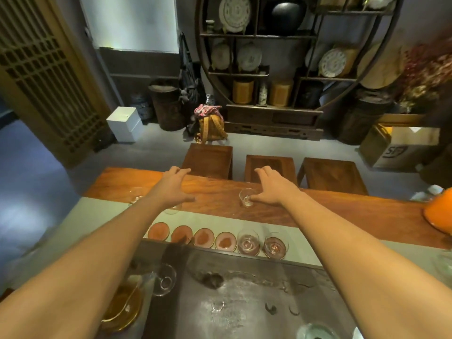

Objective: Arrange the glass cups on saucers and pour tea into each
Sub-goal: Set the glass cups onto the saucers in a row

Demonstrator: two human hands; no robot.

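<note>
Right hand (pixel 271 189) is reaching over the far strip of the orange-brown wooden tabletop (pixel 215 192), fingers spread and half-curled, thumb tip touching the rim of a small clear glass cup (pixel 247 197). Not closing round it yet, so the grip is open and carrying nothing. Looks like the approach to a pick-up.

Left hand (pixel 175 184) is mirroring it further left, fingers splayed, palm down, hovering above a second clear glass cup (pixel 172 209) that is mostly hidden under the wrist. Cannot tell if it is touching. Also holding nothing. A third clear cup (pixel 136 195) is sitting further left on the wood, blurred.

Both arms are going out at once, probably to bring in two cups per trip.

Nearer, a row of six round reddish saucers with gold rims (pixel 203 238) is lying on the pale grey runner (pixel 110 216), edge to edge. The two rightmost are already carrying glass cups (pixel 261 242); the four on the left are bare. So filling is running right to left, judging by layout.

Nearest, the dark stone tea tray (pixel 244 289) is holding a clear glass pitcher (pixel 164 281) at its left, handy for pouring. No tea visible in any cup.

Beyond the tabletop, three dark wooden stools (pixel 269 167) are standing on the floor.
</note>
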